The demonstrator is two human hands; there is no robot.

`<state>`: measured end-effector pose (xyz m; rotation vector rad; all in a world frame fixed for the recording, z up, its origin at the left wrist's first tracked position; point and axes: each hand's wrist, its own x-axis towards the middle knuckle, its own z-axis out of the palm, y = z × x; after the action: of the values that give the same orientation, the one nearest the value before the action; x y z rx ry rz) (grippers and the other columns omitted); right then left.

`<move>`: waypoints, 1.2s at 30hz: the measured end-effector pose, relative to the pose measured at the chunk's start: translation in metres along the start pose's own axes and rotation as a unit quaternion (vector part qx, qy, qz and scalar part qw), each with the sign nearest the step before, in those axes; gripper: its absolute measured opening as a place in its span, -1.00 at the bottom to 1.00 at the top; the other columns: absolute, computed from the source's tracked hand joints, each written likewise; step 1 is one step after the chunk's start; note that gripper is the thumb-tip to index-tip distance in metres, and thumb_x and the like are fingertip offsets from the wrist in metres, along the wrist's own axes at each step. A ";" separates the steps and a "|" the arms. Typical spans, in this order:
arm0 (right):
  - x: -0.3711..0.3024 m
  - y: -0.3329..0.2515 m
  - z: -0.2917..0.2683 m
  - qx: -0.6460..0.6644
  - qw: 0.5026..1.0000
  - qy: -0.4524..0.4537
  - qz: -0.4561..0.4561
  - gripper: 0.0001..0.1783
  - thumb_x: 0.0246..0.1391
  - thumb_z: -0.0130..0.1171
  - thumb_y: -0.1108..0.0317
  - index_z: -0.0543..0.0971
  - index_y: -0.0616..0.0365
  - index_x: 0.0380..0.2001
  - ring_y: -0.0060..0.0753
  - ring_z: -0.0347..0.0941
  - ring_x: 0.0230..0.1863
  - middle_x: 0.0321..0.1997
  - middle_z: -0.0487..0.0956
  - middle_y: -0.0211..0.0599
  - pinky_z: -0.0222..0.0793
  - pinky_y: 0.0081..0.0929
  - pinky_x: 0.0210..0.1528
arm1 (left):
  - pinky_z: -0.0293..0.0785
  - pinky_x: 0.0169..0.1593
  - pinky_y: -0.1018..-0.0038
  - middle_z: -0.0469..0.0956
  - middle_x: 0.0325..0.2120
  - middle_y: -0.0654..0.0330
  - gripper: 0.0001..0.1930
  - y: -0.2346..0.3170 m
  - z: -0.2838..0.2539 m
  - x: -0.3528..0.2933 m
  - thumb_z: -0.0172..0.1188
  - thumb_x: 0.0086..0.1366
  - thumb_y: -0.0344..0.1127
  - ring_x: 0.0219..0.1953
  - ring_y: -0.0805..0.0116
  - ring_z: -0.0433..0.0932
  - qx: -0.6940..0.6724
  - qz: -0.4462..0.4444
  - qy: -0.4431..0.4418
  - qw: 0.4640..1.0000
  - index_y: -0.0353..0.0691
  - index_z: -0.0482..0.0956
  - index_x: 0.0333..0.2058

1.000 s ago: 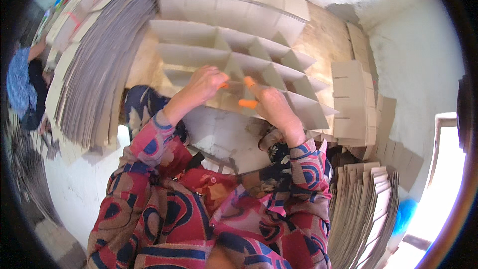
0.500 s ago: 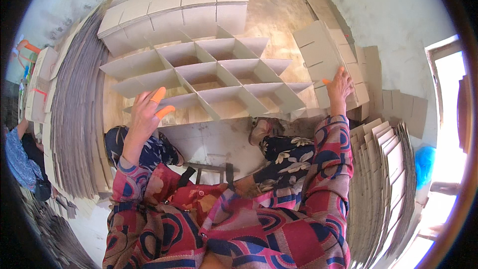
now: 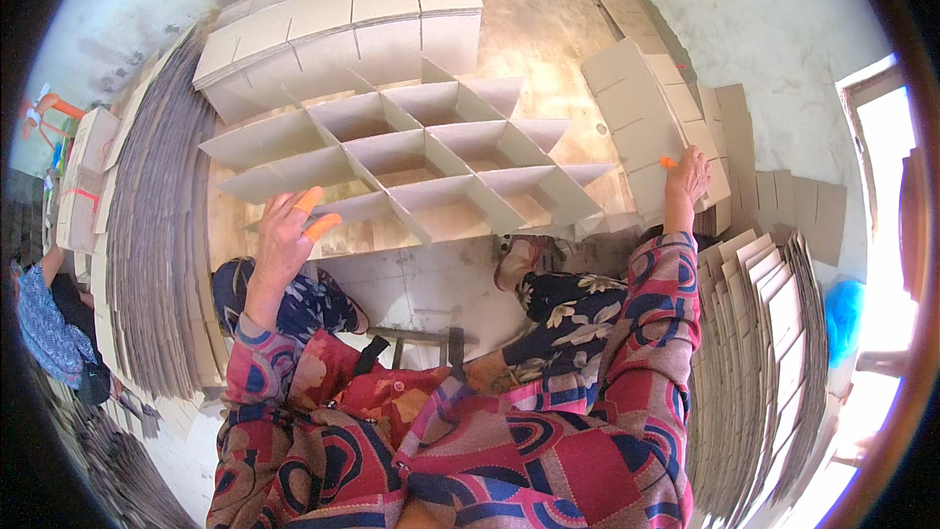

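A grid of interlocked grey cardboard dividers (image 3: 401, 157) stands on the wooden table before me, its cells facing up. At its near left corner is my left hand (image 3: 284, 240), open, orange covers on the thumb and a finger, which are apart. The hand overlaps the end of the nearest strip; I see no firm grip on it. My right hand (image 3: 688, 181) lies at the near end of a stack of slotted cardboard strips (image 3: 636, 127) on the right. Its orange-tipped thumb is spread from the fingers, whose tips rest at the strips' edge.
Behind the grid runs a long row of slotted cardboard strips (image 3: 343, 24). Tall cardboard stacks stand at the left (image 3: 157, 216) and lower right (image 3: 759, 353). A stool (image 3: 421, 343) is below the table (image 3: 543, 15). Another person's blue sleeve (image 3: 44, 318) shows far left.
My right hand has shifted slightly right and toward me along the strip stack. My left hand stays by the grid's near left corner. The whole view has shifted slightly.
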<state>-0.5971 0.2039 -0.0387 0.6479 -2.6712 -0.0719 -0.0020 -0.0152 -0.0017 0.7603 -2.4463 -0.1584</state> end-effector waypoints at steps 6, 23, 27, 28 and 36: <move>0.005 -0.006 -0.045 0.140 0.986 0.084 0.006 -0.65 0.07 0.21 0.15 0.41 0.09 -0.17 0.06 0.51 -0.27 -0.36 0.56 -0.08 0.39 -0.05 -0.31 | 0.44 -0.18 0.28 0.61 -0.30 0.06 -0.52 -0.003 -0.001 -0.002 0.46 -0.12 -0.27 -0.26 0.09 0.53 -0.006 -0.017 0.016 1.000 -0.32 0.56 -0.20; -0.187 -0.240 -0.270 0.471 0.768 -0.195 -0.388 -0.28 -0.05 0.29 0.60 0.32 0.20 0.24 -0.72 0.20 -0.53 -0.35 0.61 -0.22 0.28 -0.75 -0.43 | 0.30 -0.01 0.23 0.59 -0.33 0.13 -0.58 -0.037 -0.010 -0.039 0.41 -0.07 -0.23 -0.23 0.16 0.47 0.025 -0.059 0.068 0.996 -0.21 0.60 -0.19; -0.213 -0.275 -0.272 0.554 0.697 -0.175 -0.421 -0.34 0.00 0.26 0.55 0.33 0.25 0.21 -0.61 0.26 -0.50 -0.39 0.55 -0.04 0.34 -0.69 -0.38 | 0.32 -0.04 0.24 0.58 -0.50 0.20 -0.70 -0.046 -0.002 -0.047 0.40 -0.07 -0.28 -0.35 0.20 0.47 0.009 -0.052 0.085 0.995 -0.18 0.62 -0.31; -0.218 -0.282 -0.275 0.549 0.700 -0.173 -0.423 -0.34 0.00 0.25 0.56 0.33 0.27 0.21 -0.60 0.24 -0.51 -0.51 0.47 -0.05 0.33 -0.67 -0.39 | 0.32 -0.04 0.24 0.57 -0.53 0.21 -0.72 -0.048 0.002 -0.047 0.40 -0.07 -0.29 -0.36 0.20 0.46 -0.001 -0.049 0.094 0.994 -0.18 0.62 -0.33; -0.236 -0.324 -0.279 0.523 0.696 -0.160 -0.465 -0.33 -0.03 0.26 0.57 0.33 0.27 0.20 -0.53 0.14 -0.59 -0.45 0.40 0.06 0.29 -0.62 -0.48 | 0.29 -0.01 0.23 0.44 -0.67 0.20 -0.90 -0.050 0.014 -0.049 0.24 -0.08 -0.51 -0.43 0.19 0.38 -0.058 -0.055 0.123 0.989 -0.15 0.54 -0.54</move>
<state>-0.1577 0.0326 0.0886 2.4414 -2.0913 1.2291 0.0481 -0.0306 -0.0509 0.8126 -2.1441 -0.2319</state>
